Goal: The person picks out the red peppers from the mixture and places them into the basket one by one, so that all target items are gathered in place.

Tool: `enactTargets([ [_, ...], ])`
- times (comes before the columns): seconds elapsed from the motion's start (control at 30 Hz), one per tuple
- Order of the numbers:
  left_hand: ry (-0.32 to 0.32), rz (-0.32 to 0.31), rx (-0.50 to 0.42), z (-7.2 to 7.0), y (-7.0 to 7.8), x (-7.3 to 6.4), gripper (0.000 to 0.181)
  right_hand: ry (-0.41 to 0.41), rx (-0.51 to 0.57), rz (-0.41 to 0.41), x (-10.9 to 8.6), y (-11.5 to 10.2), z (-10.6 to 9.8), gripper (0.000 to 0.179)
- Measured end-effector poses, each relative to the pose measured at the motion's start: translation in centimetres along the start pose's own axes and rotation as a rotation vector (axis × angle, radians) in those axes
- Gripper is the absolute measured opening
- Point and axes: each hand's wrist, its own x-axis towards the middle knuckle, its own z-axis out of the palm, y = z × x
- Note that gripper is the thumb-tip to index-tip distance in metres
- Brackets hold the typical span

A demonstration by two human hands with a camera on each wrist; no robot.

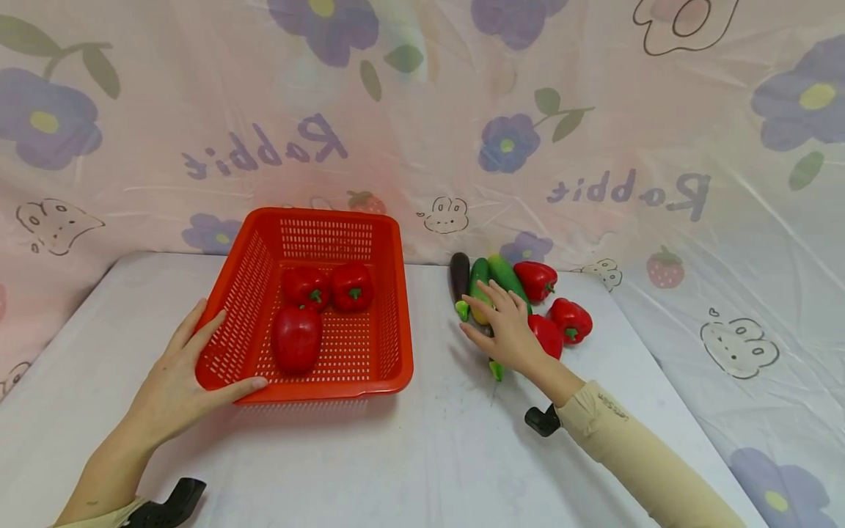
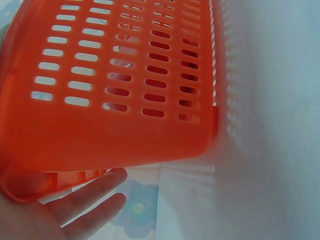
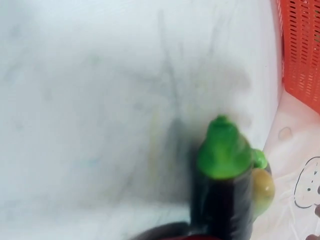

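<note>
My left hand [image 1: 173, 392] is at the near left corner of a red plastic basket [image 1: 386, 384], its thumb along the front rim and its fingers stretched along the left side. In the left wrist view two straight fingers [image 2: 97, 215] show beyond the basket wall [image 2: 125, 140]. Inside the basket lie three red bell peppers [image 1: 297, 341]. My right hand [image 1: 511, 334] hovers with spread fingers over a group of vegetables. Under it is a dark eggplant with a green cap [image 3: 222, 155], partly hidden in the head view. Another eggplant [image 1: 459, 273] lies farther back.
Beside the back eggplant lie a green-and-yellow vegetable [image 1: 480, 273] and a green cucumber-like one [image 1: 507, 277]. Red bell peppers [image 1: 571, 320] lie on the right of the group. A white table [image 1: 436, 455] bears everything, with a patterned cloth [image 1: 422, 147] hanging behind.
</note>
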Motion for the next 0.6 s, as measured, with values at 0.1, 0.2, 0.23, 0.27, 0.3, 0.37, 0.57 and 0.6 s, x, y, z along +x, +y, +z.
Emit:
enactTargets([
  [0.1,0.001,-0.002,0.003,0.0,0.0,0.0,0.107,0.005,-0.024,-0.009,-0.3,0.5,-0.1,0.052],
  [0.2,0.003,-0.002,0.005,0.0,0.0,0.0,0.107,-0.018,-0.044,0.002,-0.6,0.8,-0.2,0.052],
  [0.23,0.004,-0.001,0.005,0.0,0.0,0.1,0.107,-0.027,-0.046,0.008,-0.7,1.0,-0.2,0.053],
  [0.27,0.006,0.000,0.005,0.0,0.0,0.1,0.107,-0.037,-0.048,0.015,-0.8,1.1,-0.3,0.053],
  [0.3,0.007,0.001,0.005,0.0,0.0,0.1,0.106,-0.043,-0.046,0.022,-0.9,1.2,-0.4,0.053],
  [0.37,0.007,0.002,0.003,0.0,0.0,0.1,0.106,-0.057,-0.047,0.036,-1.1,1.4,-0.5,0.053],
  [0.57,0.007,0.001,-0.003,0.1,-0.1,0.1,0.107,-0.077,-0.065,0.074,-1.6,1.9,-0.8,0.054],
  [0.6,0.009,0.002,-0.003,0.1,-0.1,0.1,0.107,-0.079,-0.069,0.080,-1.6,1.9,-0.8,0.054],
])
